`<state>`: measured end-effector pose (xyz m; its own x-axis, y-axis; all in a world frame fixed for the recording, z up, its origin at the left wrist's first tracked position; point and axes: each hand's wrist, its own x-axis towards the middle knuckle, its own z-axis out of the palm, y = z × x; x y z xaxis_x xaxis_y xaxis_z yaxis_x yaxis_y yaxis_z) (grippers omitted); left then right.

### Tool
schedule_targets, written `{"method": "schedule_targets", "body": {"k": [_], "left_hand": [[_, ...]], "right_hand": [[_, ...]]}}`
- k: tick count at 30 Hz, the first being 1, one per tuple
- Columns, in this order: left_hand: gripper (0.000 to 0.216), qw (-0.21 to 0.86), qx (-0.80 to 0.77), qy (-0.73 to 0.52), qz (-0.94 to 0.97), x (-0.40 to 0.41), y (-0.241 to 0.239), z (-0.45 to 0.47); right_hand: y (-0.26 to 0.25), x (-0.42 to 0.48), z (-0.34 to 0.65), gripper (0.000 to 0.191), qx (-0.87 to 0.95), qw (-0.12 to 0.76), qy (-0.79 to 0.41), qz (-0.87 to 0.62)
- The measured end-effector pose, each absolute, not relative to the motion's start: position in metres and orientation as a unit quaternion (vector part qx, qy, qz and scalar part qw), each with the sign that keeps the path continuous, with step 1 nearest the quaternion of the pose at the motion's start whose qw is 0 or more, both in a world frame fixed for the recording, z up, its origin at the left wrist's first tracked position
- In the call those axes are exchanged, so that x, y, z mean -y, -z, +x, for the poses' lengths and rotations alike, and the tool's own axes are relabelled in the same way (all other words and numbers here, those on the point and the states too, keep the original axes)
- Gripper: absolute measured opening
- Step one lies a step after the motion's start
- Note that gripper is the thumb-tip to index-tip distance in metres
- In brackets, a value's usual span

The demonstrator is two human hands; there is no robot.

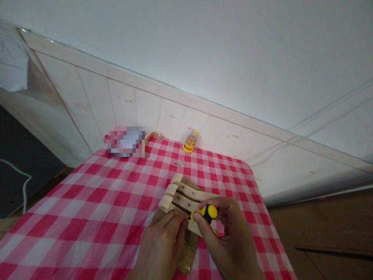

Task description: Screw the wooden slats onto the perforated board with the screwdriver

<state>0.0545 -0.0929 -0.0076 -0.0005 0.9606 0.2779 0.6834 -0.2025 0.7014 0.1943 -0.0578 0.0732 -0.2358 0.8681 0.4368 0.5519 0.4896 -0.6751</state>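
Observation:
My right hand (230,229) grips a stubby yellow-and-black screwdriver (209,213), its tip pointing left toward my left fingertips. Bent over the wooden piece, my left hand (164,237) has its fingers pinched together by the screwdriver tip; whatever is between them is hidden. Under both hands lies a wooden rack, a brown board (188,256) with several pale curved wooden hooks (182,200) across it. Dark screw heads show in the two farther hooks. My hands partly cover the nearest hook.
A loose curved wooden hook (144,146) stands at the table's back edge beside a blurred object (125,142). A clear container with yellow parts (190,140) is near the wall. Several small screws (179,162) lie on the red-and-white checked tablecloth (96,206). White panelling (175,112) borders the back.

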Motion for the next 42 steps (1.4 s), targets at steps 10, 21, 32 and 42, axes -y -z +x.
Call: {"method": "schedule_targets", "body": {"k": [10, 21, 32, 42], "left_hand": [[0.024, 0.167, -0.6, -0.401, 0.672, 0.093, 0.007, 0.057], [0.022, 0.178, -0.609, -0.378, 0.674, 0.093, 0.005, 0.058], [0.025, 0.168, -0.611, -0.386, 0.67, 0.092, 0.001, 0.059], [0.024, 0.195, -0.605, -0.379, 0.672, 0.092, 0.005, 0.057]], "right_hand": [[-0.078, 0.057, 0.199, 0.02, 0.805, 0.378, -0.14, -0.436], [-0.077, 0.058, 0.199, 0.018, 0.797, 0.394, -0.1, -0.447], [-0.08, 0.055, 0.197, 0.02, 0.821, 0.393, -0.091, -0.404], [-0.084, 0.067, 0.198, 0.039, 0.846, 0.364, -0.1, -0.377]]}}
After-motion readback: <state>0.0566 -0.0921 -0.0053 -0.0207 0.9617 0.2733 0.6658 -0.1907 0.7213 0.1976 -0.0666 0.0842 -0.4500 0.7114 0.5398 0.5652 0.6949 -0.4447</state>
